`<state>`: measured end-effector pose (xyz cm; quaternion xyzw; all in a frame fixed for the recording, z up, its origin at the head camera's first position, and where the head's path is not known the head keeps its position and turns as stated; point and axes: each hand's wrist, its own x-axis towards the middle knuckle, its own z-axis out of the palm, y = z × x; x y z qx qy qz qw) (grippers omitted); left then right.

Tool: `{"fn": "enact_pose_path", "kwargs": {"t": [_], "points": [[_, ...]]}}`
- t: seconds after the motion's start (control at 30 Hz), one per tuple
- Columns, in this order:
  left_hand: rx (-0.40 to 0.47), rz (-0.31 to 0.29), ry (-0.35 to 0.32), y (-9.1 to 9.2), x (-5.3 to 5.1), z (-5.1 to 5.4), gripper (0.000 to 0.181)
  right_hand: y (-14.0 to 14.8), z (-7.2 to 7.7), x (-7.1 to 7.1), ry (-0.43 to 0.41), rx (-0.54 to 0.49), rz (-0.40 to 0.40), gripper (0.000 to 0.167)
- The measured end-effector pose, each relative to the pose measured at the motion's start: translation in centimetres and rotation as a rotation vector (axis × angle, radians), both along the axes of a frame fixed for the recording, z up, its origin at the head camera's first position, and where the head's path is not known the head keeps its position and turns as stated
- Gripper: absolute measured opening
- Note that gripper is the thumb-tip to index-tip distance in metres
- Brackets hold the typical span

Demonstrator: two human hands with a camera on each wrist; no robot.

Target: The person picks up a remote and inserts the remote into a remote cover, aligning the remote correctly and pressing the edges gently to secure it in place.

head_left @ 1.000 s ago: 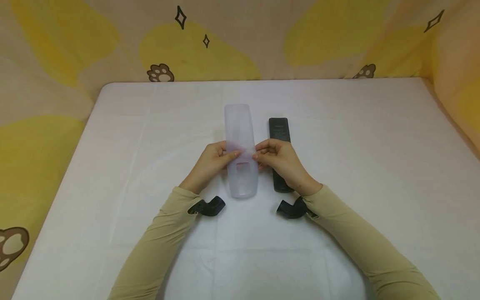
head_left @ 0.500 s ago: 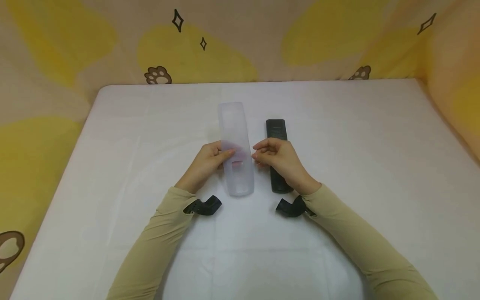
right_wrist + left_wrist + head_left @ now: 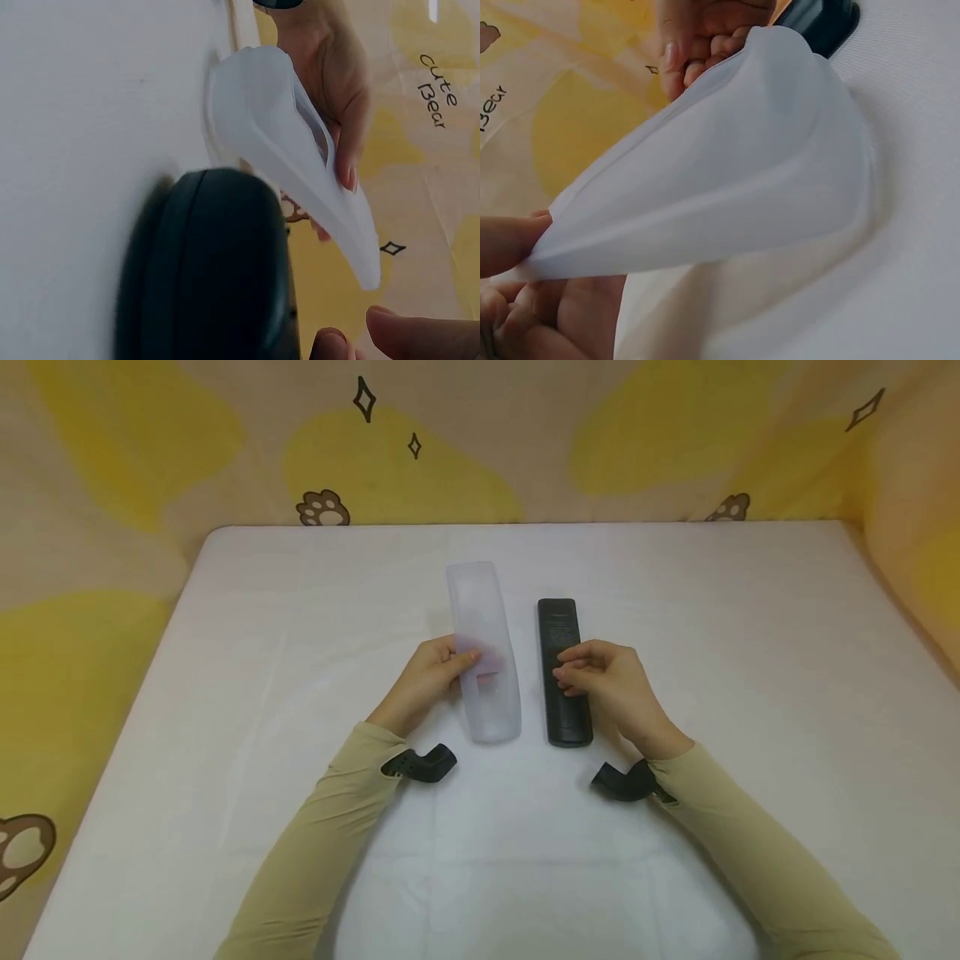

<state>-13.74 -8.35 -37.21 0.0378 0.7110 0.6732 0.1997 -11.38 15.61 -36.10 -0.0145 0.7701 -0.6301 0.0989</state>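
A translucent, frosted cover (image 3: 487, 610) with a small rectangular cut-out is pinched by the left hand (image 3: 423, 683), thumb on top and fingers behind. In the left wrist view the cover (image 3: 712, 180) slants up from the table toward that thumb. To its right a black remote (image 3: 567, 718) lies lengthwise on the table. The right hand (image 3: 626, 697) hovers over the remote's middle, its fingers loosely bent and holding nothing. In the right wrist view the thumb and a finger of this hand (image 3: 409, 337) stand apart beside the remote (image 3: 225, 262).
The white-covered table (image 3: 750, 635) extends around both hands. A yellow and beige patterned cloth (image 3: 450, 443) hangs along its back and sides. A black wrist device (image 3: 423, 764) sits at the left cuff, another black wrist device (image 3: 626, 781) at the right cuff.
The right hand has let go of the cover and moved right, over the remote. Held by the left hand alone, the cover is now tilted a little.
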Motion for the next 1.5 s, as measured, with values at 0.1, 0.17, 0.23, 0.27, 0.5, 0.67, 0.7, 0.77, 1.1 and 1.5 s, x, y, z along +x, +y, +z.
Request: {"fn": "enact_pose_path", "kwargs": {"t": [0.1, 0.17, 0.23, 0.27, 0.5, 0.67, 0.7, 0.77, 1.1, 1.5], "points": [[0.007, 0.010, -0.018, 0.1, 0.0, -0.1, 0.028, 1.3, -0.1, 0.3, -0.020, 0.057, -0.018, 0.025], [0.005, 0.010, -0.022, 0.2, -0.1, -0.2, 0.028, 1.9, -0.2, 0.6, -0.038, 0.088, -0.024, 0.027], [0.012, 0.009, -0.028, 0.2, -0.1, -0.3, 0.028, 2.4, -0.2, 0.8, -0.061, 0.114, -0.025, 0.029], [0.016, 0.008, -0.032, 0.2, -0.1, -0.3, 0.028, 2.6, -0.3, 0.9, -0.070, 0.127, -0.023, 0.029], [0.045, 0.009, -0.056, 0.1, 0.0, -0.5, 0.029, 3.2, -0.6, 1.1, -0.115, 0.143, 0.006, 0.032], [0.072, 0.008, -0.077, 0.1, 0.2, -0.5, 0.029, 2.9, -0.6, 1.1, -0.122, 0.196, 0.016, 0.037], [0.082, 0.005, -0.081, 0.1, 0.2, -0.5, 0.030, 2.9, -0.6, 1.0, -0.119, 0.215, 0.017, 0.038], [0.095, -0.003, -0.083, 0.1, 0.2, -0.5, 0.030, 2.7, -0.5, 1.0, -0.113, 0.247, 0.023, 0.040], [0.129, -0.020, -0.094, 0.3, 0.2, -0.4, 0.030, 2.3, -0.6, 0.5, -0.117, 0.385, 0.045, 0.048], [0.111, -0.022, -0.080, 0.4, 0.2, -0.6, 0.030, 1.8, -0.6, -0.1, -0.095, 0.533, 0.053, 0.056]]}}
